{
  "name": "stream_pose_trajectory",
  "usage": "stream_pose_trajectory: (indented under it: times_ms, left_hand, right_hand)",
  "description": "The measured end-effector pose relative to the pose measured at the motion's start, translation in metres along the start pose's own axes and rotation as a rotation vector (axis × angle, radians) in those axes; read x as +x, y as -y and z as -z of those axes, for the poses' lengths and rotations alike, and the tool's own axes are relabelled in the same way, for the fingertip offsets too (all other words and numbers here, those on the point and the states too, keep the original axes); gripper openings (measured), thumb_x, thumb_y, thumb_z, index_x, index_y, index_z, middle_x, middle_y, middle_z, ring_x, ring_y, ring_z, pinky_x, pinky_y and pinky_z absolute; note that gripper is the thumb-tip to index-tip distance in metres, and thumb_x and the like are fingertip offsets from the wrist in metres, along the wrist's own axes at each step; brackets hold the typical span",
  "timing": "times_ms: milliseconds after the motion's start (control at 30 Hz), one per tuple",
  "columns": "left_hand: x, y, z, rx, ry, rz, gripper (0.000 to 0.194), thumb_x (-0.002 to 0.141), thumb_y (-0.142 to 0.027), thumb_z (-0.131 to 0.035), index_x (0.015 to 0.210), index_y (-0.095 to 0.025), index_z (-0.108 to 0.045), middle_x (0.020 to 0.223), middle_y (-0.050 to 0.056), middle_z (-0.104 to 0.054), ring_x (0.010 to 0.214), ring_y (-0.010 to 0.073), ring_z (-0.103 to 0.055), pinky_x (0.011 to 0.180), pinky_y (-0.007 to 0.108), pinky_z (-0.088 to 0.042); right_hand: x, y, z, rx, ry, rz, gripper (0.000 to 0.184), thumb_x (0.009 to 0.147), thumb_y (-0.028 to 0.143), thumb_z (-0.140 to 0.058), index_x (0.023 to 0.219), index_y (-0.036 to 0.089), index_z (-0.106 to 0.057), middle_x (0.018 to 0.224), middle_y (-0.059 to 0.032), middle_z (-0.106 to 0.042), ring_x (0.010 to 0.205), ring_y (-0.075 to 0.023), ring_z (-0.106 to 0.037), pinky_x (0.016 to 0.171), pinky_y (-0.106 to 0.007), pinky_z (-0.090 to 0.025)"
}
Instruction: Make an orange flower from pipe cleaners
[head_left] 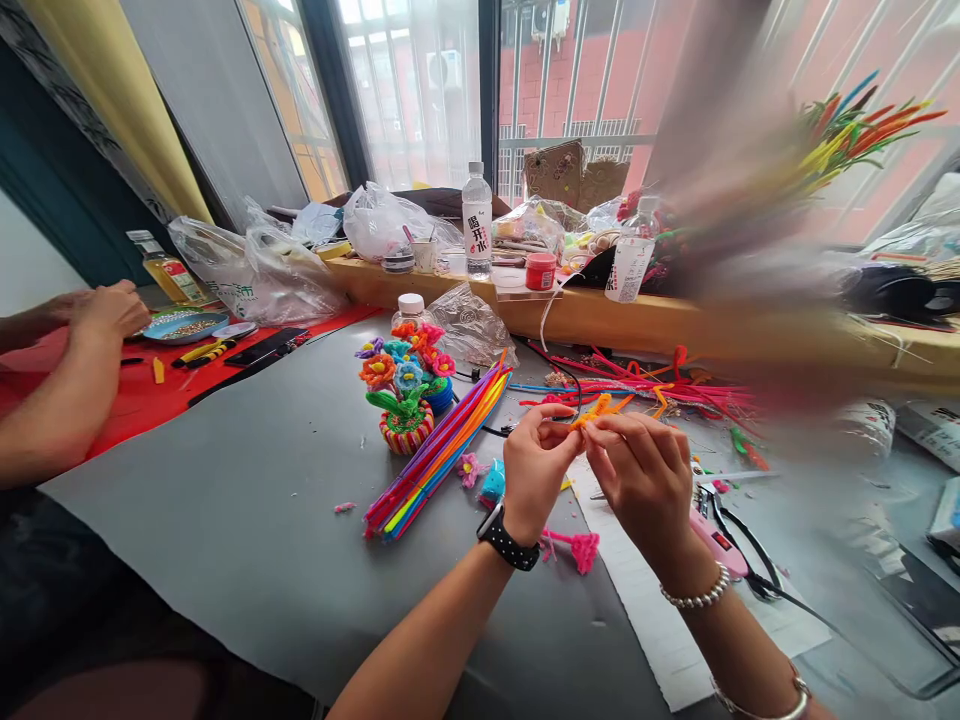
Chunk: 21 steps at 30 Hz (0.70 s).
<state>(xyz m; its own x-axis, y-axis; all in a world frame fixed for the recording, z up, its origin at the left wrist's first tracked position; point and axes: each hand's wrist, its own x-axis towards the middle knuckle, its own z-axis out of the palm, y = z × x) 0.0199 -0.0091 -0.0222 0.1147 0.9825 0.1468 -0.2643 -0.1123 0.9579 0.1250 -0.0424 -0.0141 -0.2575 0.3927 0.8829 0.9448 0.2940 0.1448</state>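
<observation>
Between my two hands is an orange pipe cleaner (pixel 600 408), bent into a shape partly hidden by my fingers. My left hand (pixel 541 462), with a black watch strap at the wrist, pinches it from the left. Fingertips of my right hand (pixel 646 478) close on it from the other side. Left of my hands lies a bundle of coloured pipe cleaners (pixel 442 450). A little pot of pipe-cleaner flowers (pixel 406 385) stands behind the bundle. Below my left hand lie a pink pipe-cleaner flower (pixel 584 550) and a blue piece (pixel 493 484).
Loose red pipe cleaners (pixel 637 378) spread beyond my hands. Pliers (pixel 750 545) and a pink tool (pixel 718 543) lie at right on white paper (pixel 652 620). Bottles (pixel 478 225) line the wooden ledge (pixel 450 288). At left, another person's hands (pixel 109 308) work over a red mat (pixel 150 390).
</observation>
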Motion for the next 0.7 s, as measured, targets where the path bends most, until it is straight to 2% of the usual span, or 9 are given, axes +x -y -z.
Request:
stream_pose_trajectory:
  times_ms: [133, 200, 400, 567, 700]
  left_hand:
    - [0.0, 0.0, 0.0, -0.038, 0.02, -0.013, 0.02, 0.065, -0.022, -0.063, 0.084, -0.015, -0.058, 0.072, 0.003, -0.065, 0.068, 0.0134, -0.062, 0.064, 0.023, -0.049]
    - [0.0, -0.001, 0.0, -0.032, 0.015, -0.029, 0.02, 0.065, -0.022, -0.064, 0.083, -0.016, -0.059, 0.072, 0.004, -0.066, 0.069, 0.014, -0.063, 0.067, 0.026, -0.05]
    - [-0.001, -0.002, -0.001, -0.056, 0.008, 0.002, 0.019, 0.064, -0.022, -0.065, 0.081, -0.015, -0.061, 0.07, 0.003, -0.065, 0.068, 0.0137, -0.062, 0.068, 0.027, -0.051]
    - [-0.001, -0.003, -0.003, -0.229, 0.005, 0.12, 0.02, 0.06, -0.021, -0.069, 0.077, -0.012, -0.062, 0.068, 0.003, -0.066, 0.066, 0.0127, -0.062, 0.067, 0.025, -0.05]
    - [-0.001, -0.003, -0.002, -0.308, 0.01, 0.17, 0.023, 0.058, -0.021, -0.07, 0.078, -0.012, -0.063, 0.067, 0.003, -0.067, 0.065, 0.0126, -0.063, 0.068, 0.025, -0.05]
  right_hand:
    - [0.003, -0.01, 0.003, 0.164, -0.007, -0.147, 0.021, 0.075, 0.021, -0.059, 0.096, 0.022, -0.058, 0.086, -0.0051, -0.061, 0.081, -0.019, -0.054, 0.075, -0.034, -0.042]
    - [0.005, -0.013, 0.005, 0.204, 0.006, -0.165, 0.027, 0.076, 0.021, -0.058, 0.102, 0.022, -0.058, 0.088, -0.0059, -0.06, 0.08, -0.0186, -0.054, 0.075, -0.034, -0.044]
    - [0.001, -0.012, 0.003, 0.208, 0.087, -0.018, 0.027, 0.079, 0.011, -0.052, 0.103, 0.02, -0.058, 0.086, -0.0063, -0.062, 0.08, -0.0173, -0.055, 0.073, -0.032, -0.045]
    - [-0.007, -0.009, -0.003, 0.141, 0.034, 0.075, 0.03, 0.076, 0.007, -0.053, 0.106, 0.013, -0.056, 0.084, -0.0096, -0.065, 0.078, -0.0183, -0.055, 0.072, -0.031, -0.045]
    - [-0.008, -0.004, -0.002, 0.048, 0.055, 0.075, 0.031, 0.079, 0.01, -0.051, 0.109, 0.019, -0.055, 0.089, -0.0059, -0.067, 0.074, -0.0169, -0.056, 0.068, -0.031, -0.042]
